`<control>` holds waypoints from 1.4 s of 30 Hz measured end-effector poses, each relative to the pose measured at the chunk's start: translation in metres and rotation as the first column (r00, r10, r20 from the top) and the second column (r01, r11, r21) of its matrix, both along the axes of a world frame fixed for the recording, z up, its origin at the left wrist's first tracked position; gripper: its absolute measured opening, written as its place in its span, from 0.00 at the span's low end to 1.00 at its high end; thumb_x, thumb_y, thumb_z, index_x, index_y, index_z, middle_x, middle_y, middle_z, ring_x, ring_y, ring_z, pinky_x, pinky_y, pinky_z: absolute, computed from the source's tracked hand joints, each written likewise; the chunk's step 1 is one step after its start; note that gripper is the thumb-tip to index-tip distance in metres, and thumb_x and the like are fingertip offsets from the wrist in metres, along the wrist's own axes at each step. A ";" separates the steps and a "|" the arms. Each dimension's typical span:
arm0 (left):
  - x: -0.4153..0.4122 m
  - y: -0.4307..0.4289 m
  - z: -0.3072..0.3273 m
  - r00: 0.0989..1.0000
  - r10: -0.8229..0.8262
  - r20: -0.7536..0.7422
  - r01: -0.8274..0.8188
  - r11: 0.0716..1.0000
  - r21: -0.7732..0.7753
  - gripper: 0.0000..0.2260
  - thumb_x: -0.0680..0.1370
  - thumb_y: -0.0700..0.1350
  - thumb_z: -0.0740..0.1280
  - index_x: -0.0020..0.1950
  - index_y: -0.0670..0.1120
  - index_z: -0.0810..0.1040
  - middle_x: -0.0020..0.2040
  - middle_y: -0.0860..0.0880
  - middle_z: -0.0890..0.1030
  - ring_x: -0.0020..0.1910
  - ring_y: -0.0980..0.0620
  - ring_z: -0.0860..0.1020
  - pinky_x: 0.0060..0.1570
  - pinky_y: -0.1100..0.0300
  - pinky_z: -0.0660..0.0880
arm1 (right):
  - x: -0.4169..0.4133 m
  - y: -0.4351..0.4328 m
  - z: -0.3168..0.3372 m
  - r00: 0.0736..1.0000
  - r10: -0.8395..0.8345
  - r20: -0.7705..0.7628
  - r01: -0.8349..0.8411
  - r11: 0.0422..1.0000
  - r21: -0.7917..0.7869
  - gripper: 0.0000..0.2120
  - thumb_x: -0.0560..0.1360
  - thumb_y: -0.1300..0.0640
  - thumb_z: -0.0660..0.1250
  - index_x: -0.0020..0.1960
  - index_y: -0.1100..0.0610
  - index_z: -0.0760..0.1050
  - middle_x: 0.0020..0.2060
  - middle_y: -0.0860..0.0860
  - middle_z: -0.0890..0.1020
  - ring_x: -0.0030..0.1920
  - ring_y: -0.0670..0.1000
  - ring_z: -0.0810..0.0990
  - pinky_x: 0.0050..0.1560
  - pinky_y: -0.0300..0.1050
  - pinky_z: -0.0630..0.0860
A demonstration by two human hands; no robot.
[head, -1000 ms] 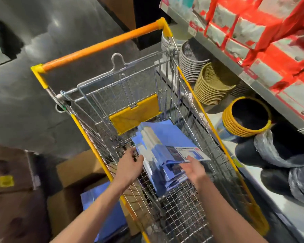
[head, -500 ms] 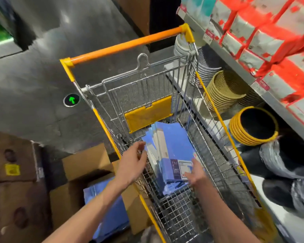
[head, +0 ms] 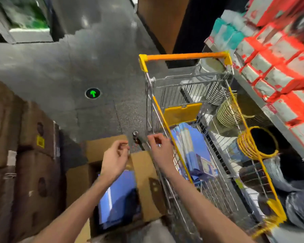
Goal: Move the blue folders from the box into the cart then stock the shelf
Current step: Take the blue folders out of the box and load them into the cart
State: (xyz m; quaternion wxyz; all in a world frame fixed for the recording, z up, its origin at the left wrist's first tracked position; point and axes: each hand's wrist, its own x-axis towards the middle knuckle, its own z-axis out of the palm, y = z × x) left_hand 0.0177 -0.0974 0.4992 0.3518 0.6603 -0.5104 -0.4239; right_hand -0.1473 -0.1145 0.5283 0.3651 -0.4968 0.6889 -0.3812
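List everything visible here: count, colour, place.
Wire shopping cart: one, silver, orange handle, right.
Blue folders in cart: stack, blue, basket floor.
Open cardboard box: one, brown, floor beside cart.
Blue folders in box: several, blue, inside.
Cardboard cartons: several, brown, far left.
Nested baskets: three stacks, grey, tan, yellow, lower shelf.
Boxed packs: many, red-white, upper shelf.
Round arrow marker: one, green, floor.
Left hand: one, empty, over box.
Right hand: one, empty, by cart rim.

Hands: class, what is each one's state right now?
Left hand: open, loosely curled, holding nothing.
Right hand: open, loosely curled, holding nothing.
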 end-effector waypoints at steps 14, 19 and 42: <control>0.139 0.113 -0.127 0.955 0.280 -0.100 -0.222 0.896 0.384 0.08 0.82 0.37 0.62 0.58 0.41 0.78 0.47 0.43 0.84 0.33 0.51 0.82 0.33 0.67 0.76 | 0.148 0.076 -0.164 0.950 0.303 -0.075 -0.227 0.835 0.501 0.14 0.78 0.54 0.63 0.36 0.58 0.76 0.28 0.48 0.77 0.32 0.49 0.74 0.37 0.43 0.69; 0.134 0.121 -0.209 0.943 0.312 -0.119 -0.208 0.828 0.520 0.08 0.83 0.41 0.62 0.61 0.44 0.77 0.53 0.43 0.84 0.40 0.46 0.83 0.31 0.67 0.74 | 0.149 0.080 -0.250 0.936 0.349 -0.045 -0.252 0.753 0.608 0.13 0.78 0.55 0.64 0.37 0.60 0.74 0.32 0.55 0.75 0.35 0.51 0.73 0.40 0.50 0.73; 0.044 0.127 -0.565 0.938 0.326 -0.115 -0.078 0.524 0.848 0.35 0.75 0.51 0.63 0.81 0.53 0.57 0.77 0.52 0.67 0.70 0.50 0.70 0.66 0.55 0.71 | 0.108 0.074 -0.599 0.956 0.294 0.013 -0.185 0.566 0.804 0.17 0.80 0.45 0.58 0.45 0.56 0.76 0.49 0.61 0.83 0.52 0.62 0.82 0.53 0.59 0.81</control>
